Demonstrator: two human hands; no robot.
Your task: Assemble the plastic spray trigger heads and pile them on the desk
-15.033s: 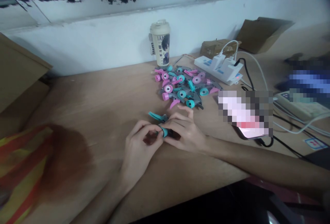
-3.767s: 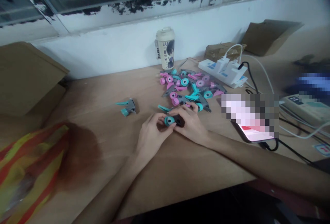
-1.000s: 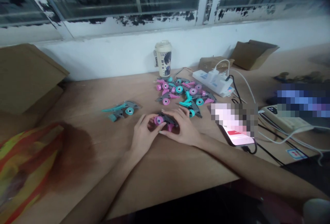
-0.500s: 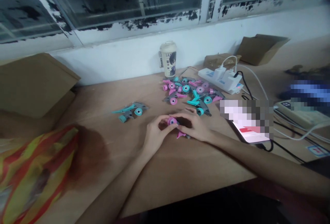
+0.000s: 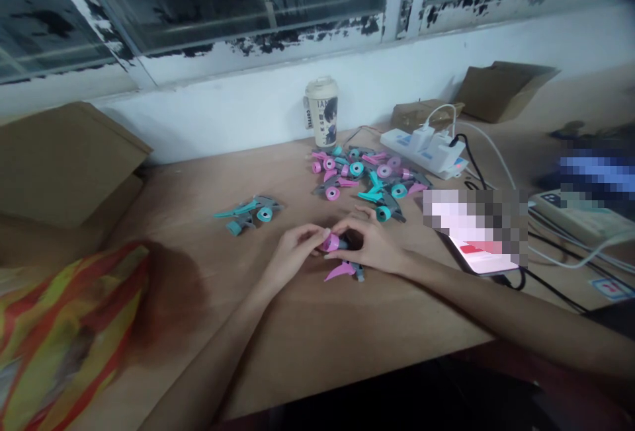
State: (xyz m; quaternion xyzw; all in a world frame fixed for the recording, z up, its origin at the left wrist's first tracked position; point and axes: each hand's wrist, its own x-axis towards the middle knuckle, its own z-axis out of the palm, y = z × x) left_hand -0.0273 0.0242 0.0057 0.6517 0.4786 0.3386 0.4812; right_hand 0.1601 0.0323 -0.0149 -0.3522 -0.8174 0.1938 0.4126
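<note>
Between my two hands is a pink and grey trigger spray head (image 5: 340,270), held just above the table. Its round pink collar (image 5: 331,242) is pinched by the fingertips of my left hand (image 5: 297,249). From the other side, my right hand (image 5: 374,240) curls around the grey body, and its fingers hide part of it. The pink lever points down and to the left. Two teal and grey spray heads (image 5: 264,213) lie to the left, beyond my left hand. Behind my right hand spreads a pile of pink and teal spray heads (image 5: 357,168).
A lidded cup (image 5: 325,114) stands by the wall behind the pile. On the right are a white power strip (image 5: 421,150) with cables and a lit phone (image 5: 489,256). Cardboard (image 5: 69,160) and a red-yellow striped bag (image 5: 99,325) occupy the left side.
The spray head has turned in my hands: its collar now tilts sideways and more of the pink lever shows below. My left hand has shifted slightly left, with its fingers straighter.
</note>
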